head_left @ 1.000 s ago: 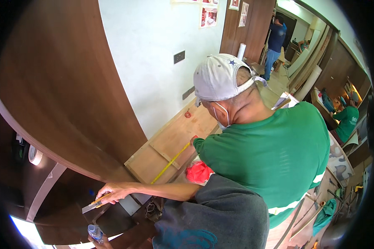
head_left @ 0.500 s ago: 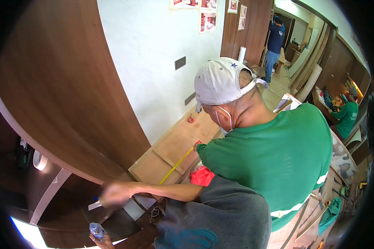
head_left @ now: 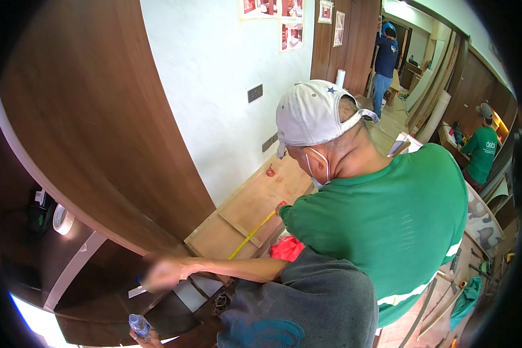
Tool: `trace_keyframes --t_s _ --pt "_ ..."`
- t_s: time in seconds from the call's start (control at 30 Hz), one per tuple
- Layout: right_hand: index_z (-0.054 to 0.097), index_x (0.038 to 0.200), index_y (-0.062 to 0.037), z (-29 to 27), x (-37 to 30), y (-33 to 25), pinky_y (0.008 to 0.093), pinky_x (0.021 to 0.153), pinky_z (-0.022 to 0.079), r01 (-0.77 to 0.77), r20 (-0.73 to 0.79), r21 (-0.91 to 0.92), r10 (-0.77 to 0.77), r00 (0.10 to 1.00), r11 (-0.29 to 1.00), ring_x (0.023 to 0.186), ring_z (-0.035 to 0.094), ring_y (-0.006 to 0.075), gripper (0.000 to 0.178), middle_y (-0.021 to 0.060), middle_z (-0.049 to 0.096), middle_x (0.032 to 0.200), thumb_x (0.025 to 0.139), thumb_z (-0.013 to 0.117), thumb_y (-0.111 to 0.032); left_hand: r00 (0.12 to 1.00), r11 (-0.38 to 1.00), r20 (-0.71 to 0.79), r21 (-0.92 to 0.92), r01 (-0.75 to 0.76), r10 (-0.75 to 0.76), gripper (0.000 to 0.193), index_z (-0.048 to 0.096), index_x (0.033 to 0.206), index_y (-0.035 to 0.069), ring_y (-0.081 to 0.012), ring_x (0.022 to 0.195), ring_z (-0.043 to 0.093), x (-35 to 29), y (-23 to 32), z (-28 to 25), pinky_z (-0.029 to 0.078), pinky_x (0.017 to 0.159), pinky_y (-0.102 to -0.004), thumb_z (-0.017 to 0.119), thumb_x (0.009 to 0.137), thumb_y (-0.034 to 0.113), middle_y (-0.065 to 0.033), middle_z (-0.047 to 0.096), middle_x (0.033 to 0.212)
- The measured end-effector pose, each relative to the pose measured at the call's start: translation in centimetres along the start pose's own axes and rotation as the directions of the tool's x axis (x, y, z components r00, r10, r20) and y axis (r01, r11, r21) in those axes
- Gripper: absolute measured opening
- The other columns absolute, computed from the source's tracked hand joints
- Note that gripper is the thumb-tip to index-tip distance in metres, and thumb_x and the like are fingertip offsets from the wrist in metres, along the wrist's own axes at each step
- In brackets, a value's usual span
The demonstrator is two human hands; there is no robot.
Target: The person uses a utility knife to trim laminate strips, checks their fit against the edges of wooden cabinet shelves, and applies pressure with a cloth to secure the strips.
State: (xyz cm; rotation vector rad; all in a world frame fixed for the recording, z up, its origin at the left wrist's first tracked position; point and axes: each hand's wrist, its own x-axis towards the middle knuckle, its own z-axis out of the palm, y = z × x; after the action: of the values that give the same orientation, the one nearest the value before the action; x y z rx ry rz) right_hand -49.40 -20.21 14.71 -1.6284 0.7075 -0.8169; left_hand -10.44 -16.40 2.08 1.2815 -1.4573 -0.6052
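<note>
The left side is filled by a tall, curved brown panel [head_left: 98,127]. Much of the right is taken up by a co-worker in a green shirt [head_left: 388,226], against whom the wearer's grey sleeve [head_left: 313,284] is seen to overlap; by a shift of either body, the wearer's arm could be jostled. Beyond it, a yellow measuring tape [head_left: 252,235] is stretched across a pale wooden board [head_left: 290,174]; its near end is hidden behind the bare right forearm [head_left: 232,268], by which it could be knocked askew if the arm were lowered.

At the bottom, a clear plastic bottle [head_left: 140,326] is clasped by the left hand [head_left: 149,339], its neck raised above the fingers; if tipped, it might leak, as a tight cap cannot be confirmed. Higher up, the right hand [head_left: 161,275] is blurred. From its lower left a pale, blade-like strip [head_left: 136,292] is thrust out, apart from the bottle; it is judged to be gripped, though the finger placement cannot be told. By a sudden drop, the left hand below could be nicked.
</note>
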Motion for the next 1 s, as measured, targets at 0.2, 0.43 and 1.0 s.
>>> trace_keyframes --t_s 0.2,0.43,1.0 --pt "0.063 0.126 -0.0051 0.4 0.0 0.4 0.0267 0.047 0.039 -0.002 0.000 -0.012 0.002 1.000 1.000 0.053 0.052 0.0073 0.040 -0.0002 0.059 0.062 0.099 0.059 -0.034 1.000 0.999 0.022 -0.033 0.019 -0.019 0.054 0.050 0.127 0.003 -0.0210 0.097 0.057 -0.1 -0.1 0.0 0.043 0.094 -0.0327 0.065 0.075 0.004 -0.0086 0.057 0.110" --pt "0.062 0.127 -0.0056 1.4 0.5 -0.3 0.0266 0.047 0.039 0.010 0.000 -0.012 -0.010 1.000 1.000 0.054 0.051 0.0074 0.039 -0.0003 0.059 0.063 0.099 0.059 -0.032 1.000 0.999 0.016 -0.037 -0.024 0.025 0.051 0.050 0.126 0.002 -0.0212 0.095 0.056 0.4 -1.2 -1.2 0.043 0.092 -0.0332 0.062 0.077 0.006 -0.0093 0.057 0.107" --pt "0.064 0.126 -0.0071 1.5 0.3 -0.4 0.0258 0.049 0.040 -0.022 -0.004 0.006 0.022 1.000 1.000 0.054 0.050 0.0067 0.038 -0.0005 0.058 0.065 0.099 0.061 -0.033 0.999 0.986 -0.019 0.162 0.036 -0.033 0.055 0.049 0.130 0.001 -0.0221 0.101 0.054 0.0 2.1 -2.0 0.041 0.098 -0.0339 0.060 0.076 0.004 -0.0090 0.056 0.113"
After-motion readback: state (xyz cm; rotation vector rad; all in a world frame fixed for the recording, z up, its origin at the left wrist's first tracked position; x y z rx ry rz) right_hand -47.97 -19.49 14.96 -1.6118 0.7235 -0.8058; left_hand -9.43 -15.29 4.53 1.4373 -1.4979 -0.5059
